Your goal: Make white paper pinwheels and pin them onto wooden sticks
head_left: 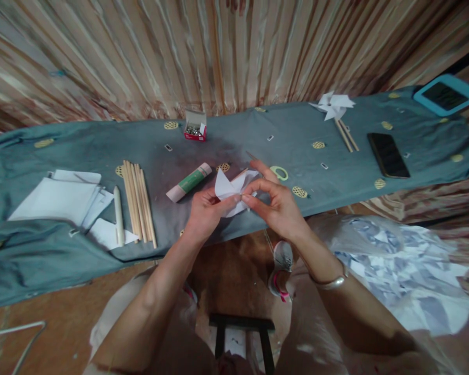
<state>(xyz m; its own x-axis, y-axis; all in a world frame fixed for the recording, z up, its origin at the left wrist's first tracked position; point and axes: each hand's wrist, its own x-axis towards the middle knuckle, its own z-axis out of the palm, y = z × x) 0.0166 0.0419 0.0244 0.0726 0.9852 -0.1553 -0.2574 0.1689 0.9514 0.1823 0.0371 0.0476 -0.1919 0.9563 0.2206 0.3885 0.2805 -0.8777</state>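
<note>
A white paper pinwheel (229,186), its corners folded inward, is held up over the near edge of the table. My left hand (208,211) closes on its left side, the thumb pressing near the centre. From the other side my right hand (275,203) pinches at the pinwheel's middle with thumb and forefinger; whether a small pin sits there I cannot make out. Behind the paper part of a wooden stick shows. Scissors with a pale green handle (280,173) lie just beyond my right hand, partly hidden by it. A pink and green tube (191,181) rests left of the pinwheel.
A small open box of metal pins (196,128) stands at the back. Several wooden sticks (138,203), a whitish pencil-like rod (118,216) and paper sheets (58,198) lie left. Finished pinwheels (336,105), a phone (388,155) and a blue-framed tablet (446,95) are right. A bag of paper scraps (406,260) sits below.
</note>
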